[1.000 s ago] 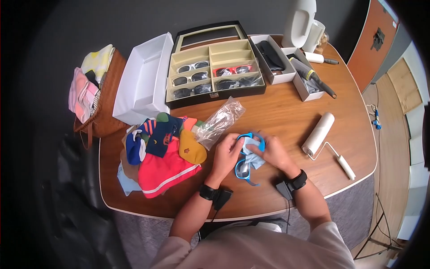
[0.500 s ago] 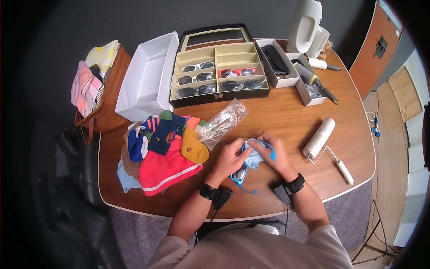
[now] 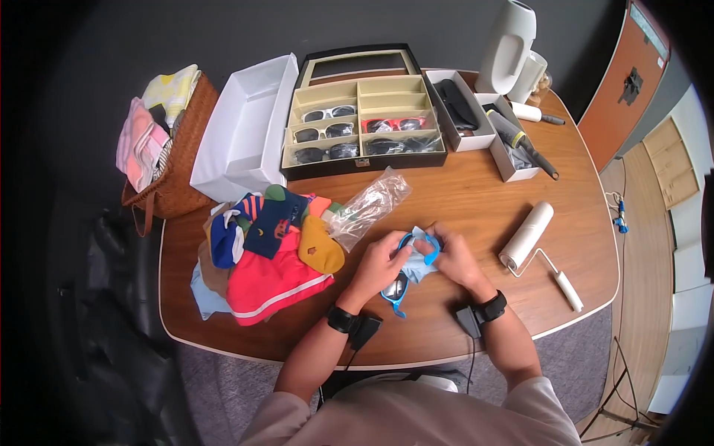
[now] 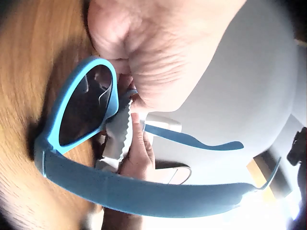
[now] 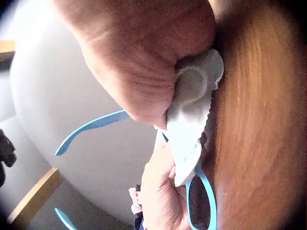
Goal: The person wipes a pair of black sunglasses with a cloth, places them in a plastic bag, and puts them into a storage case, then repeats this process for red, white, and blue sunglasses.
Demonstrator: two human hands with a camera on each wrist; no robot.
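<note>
Blue-framed sunglasses [image 4: 108, 189] are held between both hands above the near part of the table, temples unfolded toward the body. My left hand [image 3: 381, 260] grips the frame around its middle, and one dark lens [image 4: 86, 105] shows free below that hand. Over the other lens, my right hand [image 3: 455, 256] pinches a light blue cloth [image 5: 189, 124] with a zigzag-cut edge. The cloth wraps that lens and hides most of it. The right fingertips are partly hidden behind the cloth and frame.
Left of the hands lies a pile of socks and clothes [image 3: 279, 279], with a clear plastic sleeve [image 3: 372, 204] beyond. A display case [image 3: 361, 160] of sunglasses stands at the back beside a white box [image 3: 242, 119]. To the right lie a lint roller [image 3: 568, 290] and a white roll [image 3: 528, 234].
The sunglasses have turned and shifted slightly in the hands. The right hand with the cloth has moved over the lens in small motions. The left hand keeps its grip.
</note>
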